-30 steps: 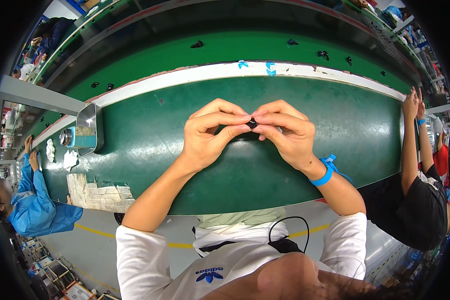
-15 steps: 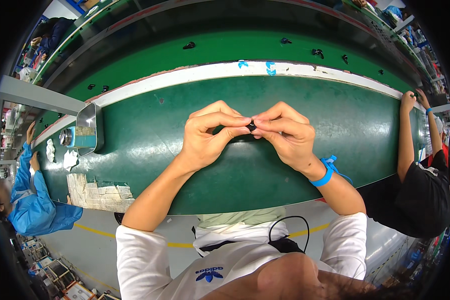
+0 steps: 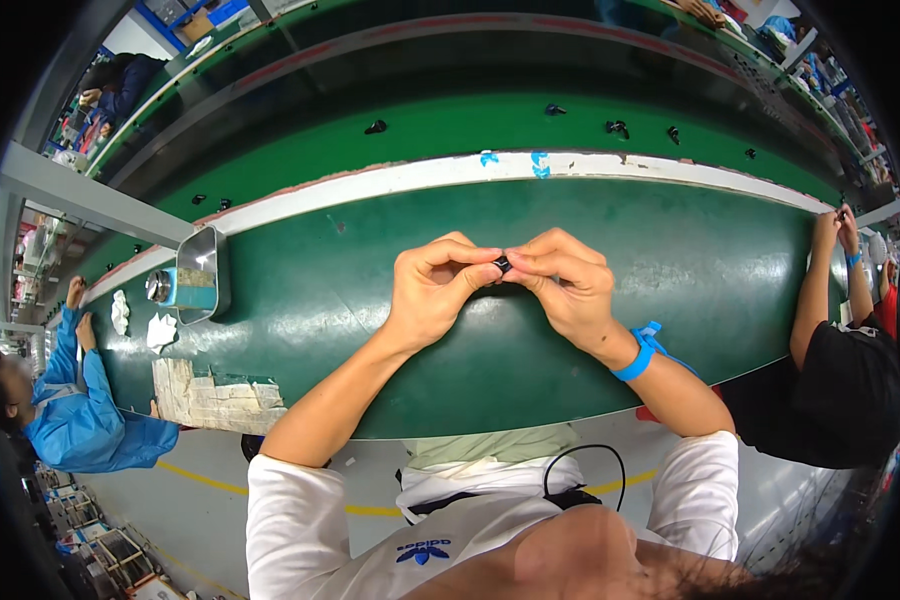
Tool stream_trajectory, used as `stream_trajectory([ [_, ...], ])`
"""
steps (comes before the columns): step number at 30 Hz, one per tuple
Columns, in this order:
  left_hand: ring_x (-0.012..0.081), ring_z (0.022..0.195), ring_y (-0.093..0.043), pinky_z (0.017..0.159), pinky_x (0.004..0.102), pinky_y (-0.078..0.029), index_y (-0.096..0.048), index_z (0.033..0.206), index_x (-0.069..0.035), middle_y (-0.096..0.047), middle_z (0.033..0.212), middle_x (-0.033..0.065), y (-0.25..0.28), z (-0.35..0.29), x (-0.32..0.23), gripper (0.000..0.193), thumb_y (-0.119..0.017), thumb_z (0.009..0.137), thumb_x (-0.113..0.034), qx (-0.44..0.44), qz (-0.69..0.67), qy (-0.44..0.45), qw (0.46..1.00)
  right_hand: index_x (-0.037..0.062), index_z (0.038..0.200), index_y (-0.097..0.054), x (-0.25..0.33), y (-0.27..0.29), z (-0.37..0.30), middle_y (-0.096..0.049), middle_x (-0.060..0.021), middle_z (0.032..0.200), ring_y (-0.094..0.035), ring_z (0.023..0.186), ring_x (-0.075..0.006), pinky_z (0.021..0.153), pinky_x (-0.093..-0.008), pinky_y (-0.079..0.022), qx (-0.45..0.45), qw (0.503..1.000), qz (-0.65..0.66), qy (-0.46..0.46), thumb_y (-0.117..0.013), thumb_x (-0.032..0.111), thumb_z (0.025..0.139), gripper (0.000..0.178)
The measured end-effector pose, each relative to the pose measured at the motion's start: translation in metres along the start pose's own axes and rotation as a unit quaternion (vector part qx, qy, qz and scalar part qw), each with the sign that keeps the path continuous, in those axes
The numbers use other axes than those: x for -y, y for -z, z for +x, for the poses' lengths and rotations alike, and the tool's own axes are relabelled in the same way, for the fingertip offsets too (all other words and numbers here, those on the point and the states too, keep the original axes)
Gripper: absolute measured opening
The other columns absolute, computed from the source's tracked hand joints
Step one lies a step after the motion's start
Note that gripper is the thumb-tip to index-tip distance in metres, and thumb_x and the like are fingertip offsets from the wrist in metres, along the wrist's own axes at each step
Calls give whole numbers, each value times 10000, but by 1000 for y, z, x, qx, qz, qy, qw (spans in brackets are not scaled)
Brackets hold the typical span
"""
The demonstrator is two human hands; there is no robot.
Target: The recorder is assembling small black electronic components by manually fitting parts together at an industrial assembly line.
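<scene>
At the left edge of the frame a co-worker in a blue coat [image 3: 80, 415] leans at the green tabletop [image 3: 300, 300]; a metal tray [image 3: 202, 272] stands at left of centre. At frame centre the left hand [image 3: 432, 292] and the right hand [image 3: 568, 290] meet, each grip pinched narrow on a small black part [image 3: 503, 264] held above the tabletop. Against the frames of a second ago, neither hand has shifted; only the fingertips have worked slightly. The loose black pieces [image 3: 375, 127] on the upper belt have drifted leftward. Judgement: fine fitting work on the part continues. A blue wrist strap [image 3: 638, 355] sits on the right wrist; another worker in black [image 3: 850, 380] stands at the right edge.
</scene>
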State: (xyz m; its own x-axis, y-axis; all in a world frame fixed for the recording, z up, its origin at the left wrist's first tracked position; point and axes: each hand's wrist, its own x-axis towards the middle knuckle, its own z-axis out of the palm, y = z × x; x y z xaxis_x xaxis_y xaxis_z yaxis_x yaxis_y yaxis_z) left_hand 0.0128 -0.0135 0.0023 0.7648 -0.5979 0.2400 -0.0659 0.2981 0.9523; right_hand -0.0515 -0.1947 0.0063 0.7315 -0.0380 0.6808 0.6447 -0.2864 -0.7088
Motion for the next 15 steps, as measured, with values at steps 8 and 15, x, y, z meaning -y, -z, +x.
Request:
stream_trajectory([
  [8,127,881,-591,787,264,-508,-601,1223,25,-632,976,64,-8,3,-2,282,-582,971,-100,-27,-154,96,983,-26,1091,-687,6,2,5,-639,-128,1049,-666,866,-173,739,-267,-562,17,991,52,-125,-657,-71,852,246],
  [15,145,811,-619,710,265,-507,-637,1093,-16,-659,953,65,-7,1,-2,230,-535,1006,-203,-6,-295,178,939,-29,1073,-693,15,10,13,-647,-127,1018,-646,852,-151,736,-247,-548,42,995,7,-86,-647,-59,864,217],
])
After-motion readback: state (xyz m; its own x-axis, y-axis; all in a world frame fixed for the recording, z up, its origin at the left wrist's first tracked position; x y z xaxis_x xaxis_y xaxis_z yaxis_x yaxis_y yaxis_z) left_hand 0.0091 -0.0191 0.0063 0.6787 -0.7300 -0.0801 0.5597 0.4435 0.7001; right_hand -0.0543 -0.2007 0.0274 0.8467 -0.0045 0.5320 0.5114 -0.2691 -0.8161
